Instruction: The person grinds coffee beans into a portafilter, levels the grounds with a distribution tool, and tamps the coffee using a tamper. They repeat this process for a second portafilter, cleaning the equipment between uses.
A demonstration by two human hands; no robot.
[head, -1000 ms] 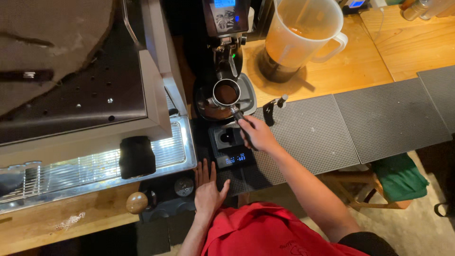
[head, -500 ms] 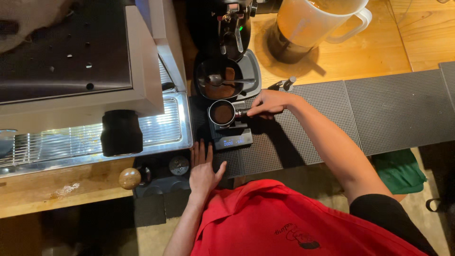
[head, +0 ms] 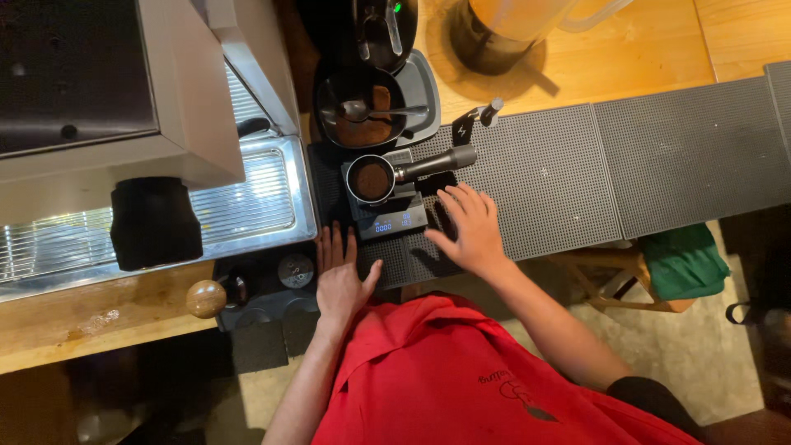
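A portafilter [head: 387, 175] filled with ground coffee rests on a small black digital scale [head: 394, 221] with a lit display. Its dark handle points right. My right hand [head: 466, 227] lies flat and open on the grey rubber mat [head: 544, 181], just right of the scale, not touching the portafilter. My left hand [head: 339, 276] rests flat, fingers spread, on the counter edge below and left of the scale. Behind the scale sits a round tray of coffee grounds [head: 362, 107] with a spoon in it, under a grinder [head: 381, 29].
An espresso machine [head: 124, 91] with a steel drip tray [head: 165, 214] fills the left side. A wood-knobbed tamper [head: 206, 297] lies on the wooden counter. A large jug [head: 527, 16] stands at the back. A wooden stool with a green cloth [head: 680, 264] sits at right.
The right hand has set the portafilter on the scale, let go of its handle and come back to rest flat on the mat. The left hand has stayed in place.
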